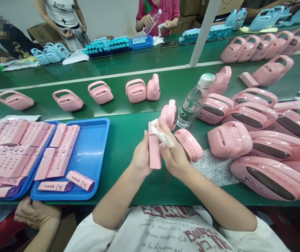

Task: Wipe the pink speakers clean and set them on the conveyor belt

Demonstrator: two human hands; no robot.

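My left hand (pixel 141 154) is wrapped around a pink rectangular stick (pixel 154 150), held upright over the green table. In my right hand (pixel 175 154) is a folded white cloth (pixel 162 133), pressed against the upper part of the stick. Just beyond my hands stands a small pink handled device (pixel 169 113), and another pink device (pixel 192 145) lies to the right of my right hand. A clear bottle (pixel 194 101) with a white cap stands behind them.
At left, a blue tray (pixel 92 157) holds several pink sticks, beside a fuller tray. Many pink devices (pixel 271 178) crowd the right. Several more sit on the green conveyor (pixel 73 82). Co-workers stand across it; another person's hand (pixel 38 213) is at lower left.
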